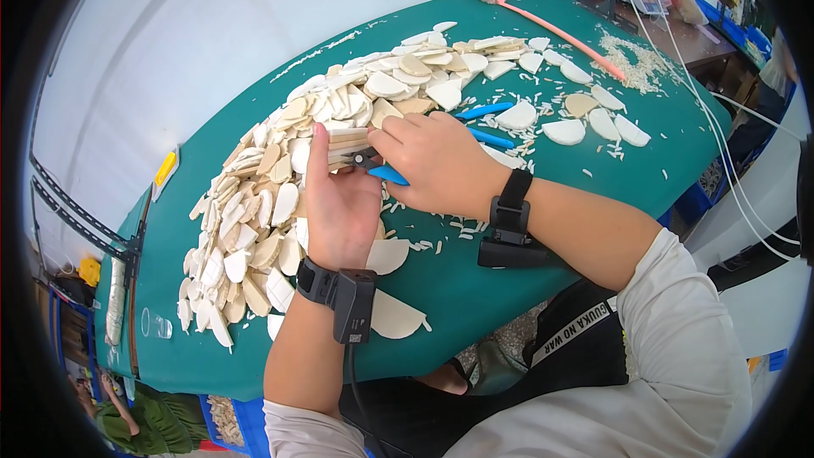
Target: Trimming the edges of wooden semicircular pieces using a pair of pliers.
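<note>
My left hand, palm up, grips a small stack of white and tan flat pieces with the thumb raised along its left side. My right hand is closed around blue-handled cutters, whose dark jaws meet the stack's right end. Behind that hand, two more blue handles show on the table; whether they belong to a second tool I cannot tell. A large heap of half-round white and tan pieces spreads beyond and left of my hands. Near my left wrist lies a larger white piece.
Small white offcuts scatter over the green tabletop. A pink-handled brush lies at the far right. A clear cup rests near the left edge, white cables hang at right, and a blue crate stands below.
</note>
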A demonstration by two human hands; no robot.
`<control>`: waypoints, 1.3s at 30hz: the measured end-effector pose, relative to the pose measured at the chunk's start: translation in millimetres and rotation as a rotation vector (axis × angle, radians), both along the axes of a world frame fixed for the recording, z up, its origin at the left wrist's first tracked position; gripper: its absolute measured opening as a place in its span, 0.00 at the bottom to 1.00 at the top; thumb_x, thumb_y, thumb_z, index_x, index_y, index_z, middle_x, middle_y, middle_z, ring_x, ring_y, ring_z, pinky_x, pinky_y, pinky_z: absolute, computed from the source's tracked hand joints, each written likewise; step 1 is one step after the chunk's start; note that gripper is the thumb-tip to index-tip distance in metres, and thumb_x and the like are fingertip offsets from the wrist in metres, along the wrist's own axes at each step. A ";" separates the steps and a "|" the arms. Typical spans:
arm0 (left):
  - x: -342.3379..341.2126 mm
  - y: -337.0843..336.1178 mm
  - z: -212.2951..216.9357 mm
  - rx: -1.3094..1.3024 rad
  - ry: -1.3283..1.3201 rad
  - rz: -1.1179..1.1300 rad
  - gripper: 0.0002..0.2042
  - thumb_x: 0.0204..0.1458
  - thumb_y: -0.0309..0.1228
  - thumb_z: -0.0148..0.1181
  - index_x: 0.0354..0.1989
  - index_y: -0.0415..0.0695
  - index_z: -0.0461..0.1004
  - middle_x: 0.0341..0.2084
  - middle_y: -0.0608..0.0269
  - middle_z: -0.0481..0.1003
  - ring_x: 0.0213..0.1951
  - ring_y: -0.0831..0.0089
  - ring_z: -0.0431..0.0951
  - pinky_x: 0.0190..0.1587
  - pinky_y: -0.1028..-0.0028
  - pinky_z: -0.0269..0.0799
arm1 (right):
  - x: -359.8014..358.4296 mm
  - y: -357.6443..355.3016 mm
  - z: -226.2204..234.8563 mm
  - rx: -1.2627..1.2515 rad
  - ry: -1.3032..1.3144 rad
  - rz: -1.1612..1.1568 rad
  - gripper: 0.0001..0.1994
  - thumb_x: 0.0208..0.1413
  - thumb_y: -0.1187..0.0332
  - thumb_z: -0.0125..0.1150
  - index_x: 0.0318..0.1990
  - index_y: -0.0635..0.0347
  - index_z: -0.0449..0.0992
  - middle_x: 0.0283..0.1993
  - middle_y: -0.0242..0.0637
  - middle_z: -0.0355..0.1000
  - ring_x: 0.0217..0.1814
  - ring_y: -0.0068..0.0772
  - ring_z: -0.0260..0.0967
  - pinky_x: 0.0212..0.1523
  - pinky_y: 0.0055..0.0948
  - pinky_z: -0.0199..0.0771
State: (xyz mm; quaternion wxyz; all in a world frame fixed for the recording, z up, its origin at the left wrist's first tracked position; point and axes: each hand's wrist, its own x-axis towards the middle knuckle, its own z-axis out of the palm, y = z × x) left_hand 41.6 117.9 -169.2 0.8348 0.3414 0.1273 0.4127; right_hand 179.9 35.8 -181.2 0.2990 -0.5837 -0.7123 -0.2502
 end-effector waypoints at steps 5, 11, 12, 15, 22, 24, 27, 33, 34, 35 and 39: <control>0.9 0.4 -0.4 0.012 0.003 0.004 0.18 0.66 0.45 0.56 0.50 0.41 0.73 0.45 0.59 0.77 0.49 0.68 0.74 0.54 0.65 0.69 | 0.9 1.4 -2.1 0.015 0.050 0.046 0.15 0.46 0.65 0.69 0.40 0.59 0.73 0.37 0.38 0.71 0.42 0.43 0.74 0.39 0.40 0.70; -2.3 11.1 -7.1 -0.016 -0.038 -0.033 0.20 0.66 0.44 0.57 0.54 0.39 0.70 0.49 0.57 0.75 0.51 0.63 0.74 0.57 0.64 0.68 | 0.4 1.0 -3.1 -0.036 0.029 0.001 0.20 0.45 0.64 0.71 0.45 0.61 0.74 0.40 0.38 0.72 0.44 0.40 0.74 0.38 0.39 0.71; -5.4 15.1 -8.1 -0.039 -0.048 -0.003 0.21 0.66 0.44 0.57 0.55 0.39 0.68 0.50 0.56 0.73 0.53 0.61 0.73 0.58 0.63 0.68 | -0.1 0.9 -3.0 -0.062 0.011 -0.030 0.25 0.44 0.63 0.72 0.50 0.62 0.75 0.41 0.37 0.72 0.44 0.38 0.74 0.39 0.36 0.72; -8.6 18.1 -5.3 -0.049 -0.077 0.003 0.23 0.65 0.44 0.58 0.58 0.39 0.65 0.52 0.56 0.71 0.56 0.57 0.73 0.60 0.61 0.67 | 2.9 1.2 -5.8 -0.091 0.022 -0.056 0.25 0.44 0.62 0.72 0.50 0.61 0.75 0.41 0.37 0.72 0.45 0.39 0.73 0.40 0.37 0.70; -5.9 14.4 -0.9 -0.053 -0.103 0.023 0.24 0.65 0.44 0.58 0.60 0.41 0.64 0.54 0.54 0.71 0.57 0.53 0.74 0.63 0.59 0.65 | 2.8 0.7 -4.3 -0.078 0.017 -0.061 0.24 0.45 0.63 0.72 0.50 0.60 0.74 0.42 0.36 0.72 0.46 0.39 0.73 0.42 0.37 0.70; -5.4 16.1 -3.1 -0.057 -0.114 -0.007 0.24 0.64 0.43 0.58 0.60 0.40 0.63 0.55 0.53 0.71 0.57 0.53 0.74 0.63 0.60 0.65 | 3.5 0.8 -5.1 -0.052 0.019 -0.051 0.24 0.45 0.63 0.72 0.51 0.60 0.74 0.42 0.36 0.72 0.47 0.39 0.73 0.43 0.37 0.70; -8.0 16.9 -2.7 -0.071 -0.123 -0.034 0.25 0.64 0.43 0.59 0.61 0.39 0.63 0.54 0.50 0.71 0.57 0.53 0.74 0.64 0.60 0.65 | 2.0 0.2 -2.8 -0.059 0.010 -0.042 0.25 0.45 0.63 0.72 0.51 0.60 0.74 0.42 0.36 0.71 0.46 0.39 0.73 0.43 0.38 0.71; -6.2 16.8 -2.5 -0.100 -0.090 -0.028 0.25 0.64 0.42 0.60 0.60 0.38 0.62 0.53 0.48 0.72 0.56 0.53 0.75 0.63 0.59 0.67 | 3.1 1.3 -3.7 -0.058 0.013 -0.040 0.25 0.45 0.63 0.72 0.51 0.61 0.75 0.41 0.36 0.71 0.46 0.37 0.74 0.40 0.36 0.73; -6.2 16.5 -2.2 -0.103 -0.079 -0.026 0.24 0.64 0.42 0.60 0.60 0.38 0.62 0.53 0.48 0.72 0.56 0.53 0.75 0.63 0.59 0.67 | 3.2 1.4 -3.4 -0.059 0.013 -0.038 0.25 0.45 0.63 0.72 0.51 0.61 0.75 0.41 0.36 0.71 0.46 0.37 0.74 0.40 0.36 0.73; -6.4 16.1 -1.9 -0.103 -0.079 -0.024 0.24 0.64 0.42 0.60 0.60 0.38 0.62 0.53 0.48 0.72 0.56 0.53 0.75 0.63 0.59 0.67 | 3.2 1.5 -3.0 -0.069 0.018 -0.037 0.24 0.46 0.63 0.72 0.51 0.61 0.75 0.41 0.36 0.71 0.44 0.37 0.74 0.39 0.36 0.74; -7.2 15.3 -0.2 -0.050 -0.071 -0.035 0.23 0.64 0.42 0.60 0.58 0.38 0.63 0.52 0.49 0.72 0.56 0.54 0.75 0.63 0.60 0.68 | 1.7 1.0 -3.8 -0.066 0.037 -0.039 0.23 0.47 0.63 0.71 0.51 0.62 0.75 0.39 0.37 0.71 0.42 0.37 0.75 0.36 0.36 0.77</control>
